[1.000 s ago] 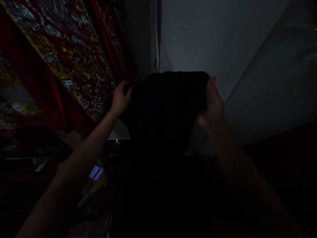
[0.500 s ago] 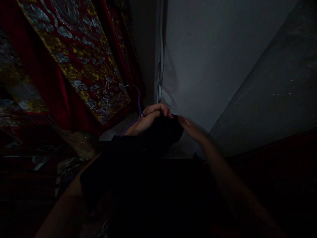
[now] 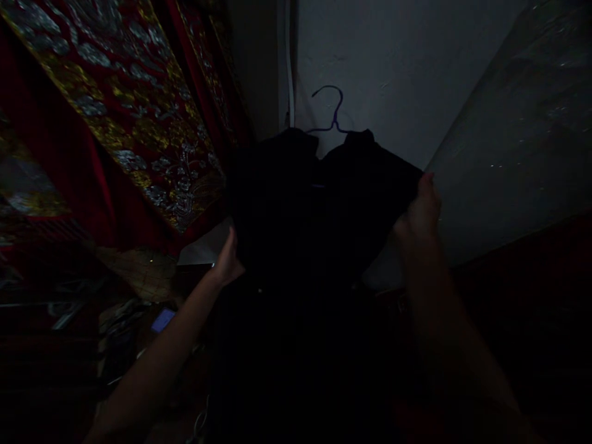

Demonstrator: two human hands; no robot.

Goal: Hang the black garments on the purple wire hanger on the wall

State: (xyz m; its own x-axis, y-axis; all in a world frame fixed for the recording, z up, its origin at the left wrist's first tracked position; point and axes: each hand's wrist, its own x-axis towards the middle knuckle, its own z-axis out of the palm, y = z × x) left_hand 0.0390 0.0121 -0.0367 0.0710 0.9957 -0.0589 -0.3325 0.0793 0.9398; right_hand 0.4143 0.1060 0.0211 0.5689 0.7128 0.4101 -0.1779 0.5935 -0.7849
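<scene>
A black garment, apparently a shirt, is spread out in front of me on a purple hanger. The hanger's hook rises from the neck opening and curves left, against the pale wall. At the shirt's left side my left hand is closed on the cloth, thumb up and the other fingers hidden behind it. My right hand grips the upper right edge of the shirt near the shoulder. Dim light hides the folds and the lower part of the garment.
Red hangings embroidered in gold and silver fill the left. A white cable runs down the pale wall behind. A translucent sheet slants at the right. A small bluish rectangular item lies low on the left among clutter.
Both hands were close together at the bunched black cloth, with the hanger by the left hand. Now they are wide apart, the shirt is spread between them and the hanger stands upright in its neck.
</scene>
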